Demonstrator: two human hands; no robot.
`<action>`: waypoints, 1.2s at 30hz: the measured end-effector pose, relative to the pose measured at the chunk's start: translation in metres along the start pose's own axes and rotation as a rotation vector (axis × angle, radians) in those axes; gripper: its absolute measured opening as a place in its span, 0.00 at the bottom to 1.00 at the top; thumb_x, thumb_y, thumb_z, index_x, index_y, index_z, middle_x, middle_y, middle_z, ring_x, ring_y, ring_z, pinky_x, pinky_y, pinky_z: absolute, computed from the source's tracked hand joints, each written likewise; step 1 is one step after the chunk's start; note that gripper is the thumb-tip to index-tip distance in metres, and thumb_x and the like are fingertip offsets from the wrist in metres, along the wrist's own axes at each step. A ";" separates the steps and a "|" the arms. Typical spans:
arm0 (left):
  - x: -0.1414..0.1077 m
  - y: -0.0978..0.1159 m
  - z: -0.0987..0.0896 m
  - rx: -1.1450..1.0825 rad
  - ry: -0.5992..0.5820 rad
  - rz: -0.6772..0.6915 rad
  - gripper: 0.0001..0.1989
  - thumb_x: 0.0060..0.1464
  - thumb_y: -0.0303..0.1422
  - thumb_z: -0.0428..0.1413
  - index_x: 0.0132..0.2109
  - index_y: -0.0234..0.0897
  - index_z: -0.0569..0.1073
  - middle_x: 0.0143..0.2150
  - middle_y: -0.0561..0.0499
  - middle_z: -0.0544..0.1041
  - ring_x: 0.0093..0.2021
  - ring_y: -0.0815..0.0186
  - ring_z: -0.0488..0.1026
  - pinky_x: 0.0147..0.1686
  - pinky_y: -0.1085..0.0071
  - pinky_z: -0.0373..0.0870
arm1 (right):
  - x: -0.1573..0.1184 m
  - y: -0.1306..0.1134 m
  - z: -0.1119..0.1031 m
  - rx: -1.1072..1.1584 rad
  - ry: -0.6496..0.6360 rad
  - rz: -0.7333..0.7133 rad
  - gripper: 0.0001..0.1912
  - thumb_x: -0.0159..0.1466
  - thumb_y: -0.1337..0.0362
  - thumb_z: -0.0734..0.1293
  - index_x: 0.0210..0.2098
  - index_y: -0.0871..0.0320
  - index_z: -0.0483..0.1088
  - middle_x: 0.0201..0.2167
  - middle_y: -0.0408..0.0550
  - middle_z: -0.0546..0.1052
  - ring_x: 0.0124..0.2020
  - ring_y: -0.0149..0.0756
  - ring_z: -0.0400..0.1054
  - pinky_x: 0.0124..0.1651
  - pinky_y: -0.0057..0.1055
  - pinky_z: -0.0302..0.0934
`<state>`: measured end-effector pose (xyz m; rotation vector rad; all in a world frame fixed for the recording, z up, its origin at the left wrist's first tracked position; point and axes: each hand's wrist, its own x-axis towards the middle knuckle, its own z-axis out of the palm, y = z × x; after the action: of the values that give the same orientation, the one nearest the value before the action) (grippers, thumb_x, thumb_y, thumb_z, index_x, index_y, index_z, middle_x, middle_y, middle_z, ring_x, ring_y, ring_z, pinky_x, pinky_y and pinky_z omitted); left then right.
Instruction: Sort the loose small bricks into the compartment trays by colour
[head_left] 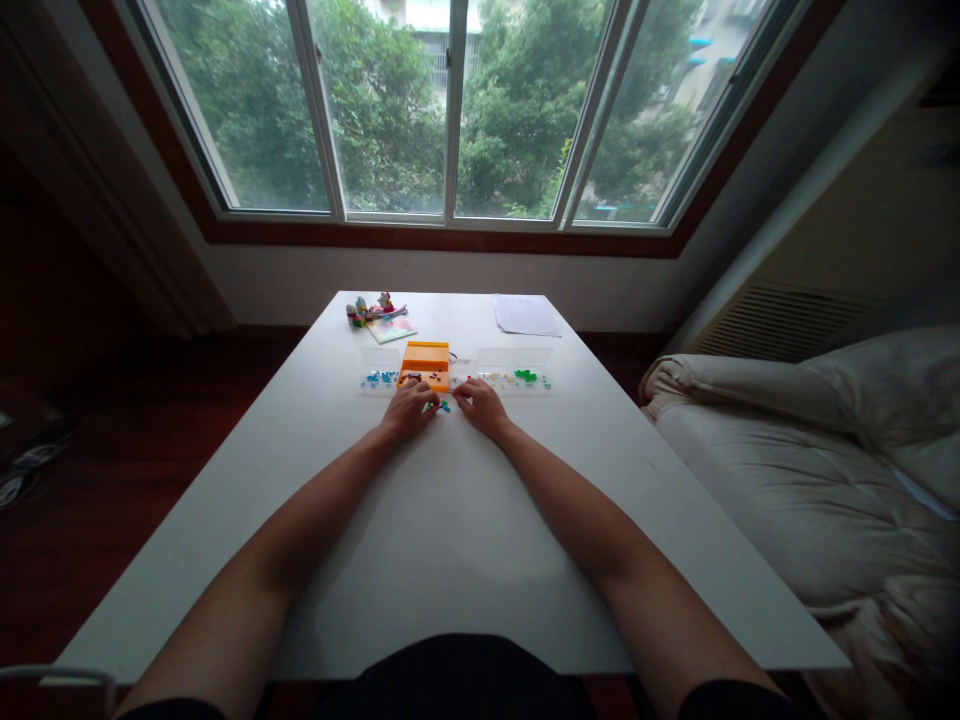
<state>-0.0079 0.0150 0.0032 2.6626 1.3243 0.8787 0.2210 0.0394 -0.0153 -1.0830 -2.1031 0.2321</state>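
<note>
On the white table (457,540), both hands rest close together in front of an orange case (427,357) with its lid up and small dark pieces inside. My left hand (409,410) has its fingers pinched beside small blue and green pieces (445,406); what they hold is too small to name. My right hand (481,405) lies just across from it, thumb and fingertips together near the case's front right corner, on something too small to make out. Clear boxes flank the case, with blue pieces (380,379) on the left and green pieces (526,376) on the right.
Small colourful figures (358,313) and a pastel card (391,328) lie at the far left of the table. Sheets of paper (526,315) are at the far right. A pale padded sofa (810,470) stands beyond the right edge, and a window is behind the table.
</note>
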 end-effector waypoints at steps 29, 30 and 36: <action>0.002 -0.044 0.001 0.093 0.185 -0.452 0.11 0.61 0.34 0.54 0.42 0.41 0.83 0.40 0.44 0.78 0.42 0.57 0.72 0.47 0.61 0.68 | -0.001 -0.007 -0.005 0.008 -0.041 0.033 0.07 0.67 0.69 0.66 0.37 0.55 0.78 0.36 0.48 0.77 0.42 0.38 0.67 0.51 0.33 0.61; 0.002 -0.044 0.002 0.092 0.183 -0.451 0.11 0.61 0.34 0.54 0.42 0.41 0.83 0.40 0.44 0.78 0.42 0.57 0.72 0.47 0.61 0.68 | -0.001 -0.007 -0.005 0.011 -0.040 0.030 0.07 0.67 0.69 0.66 0.37 0.55 0.78 0.36 0.48 0.77 0.42 0.38 0.67 0.51 0.34 0.61; 0.002 -0.045 0.001 0.093 0.174 -0.450 0.11 0.61 0.34 0.54 0.41 0.39 0.82 0.40 0.44 0.78 0.42 0.57 0.72 0.47 0.61 0.68 | -0.001 -0.007 -0.005 0.026 -0.025 0.013 0.08 0.67 0.69 0.66 0.37 0.55 0.78 0.37 0.48 0.77 0.42 0.38 0.68 0.51 0.34 0.62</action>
<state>-0.0388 0.0454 -0.0097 2.2343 1.9405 1.0151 0.2204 0.0334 -0.0098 -1.0840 -2.1105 0.2799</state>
